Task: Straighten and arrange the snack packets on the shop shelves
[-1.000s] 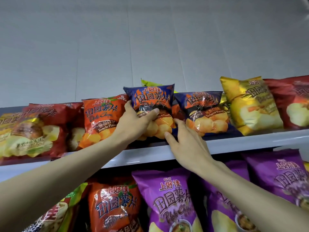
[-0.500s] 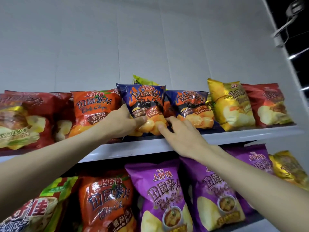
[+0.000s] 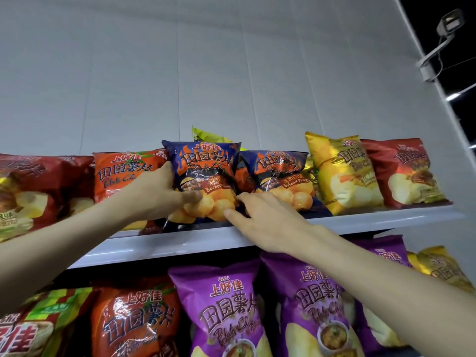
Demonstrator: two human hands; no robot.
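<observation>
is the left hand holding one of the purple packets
No, the left hand grips the dark blue barbecue packet on the top shelf; the purple packets sit below.

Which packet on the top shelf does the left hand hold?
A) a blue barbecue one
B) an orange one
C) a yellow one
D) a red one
A: the left hand grips the left blue barbecue packet, thumb across its front.

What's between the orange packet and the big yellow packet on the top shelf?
Head view: two dark blue barbecue packets, the left blue packet gripped by the left hand, the right blue packet beside it.
</observation>
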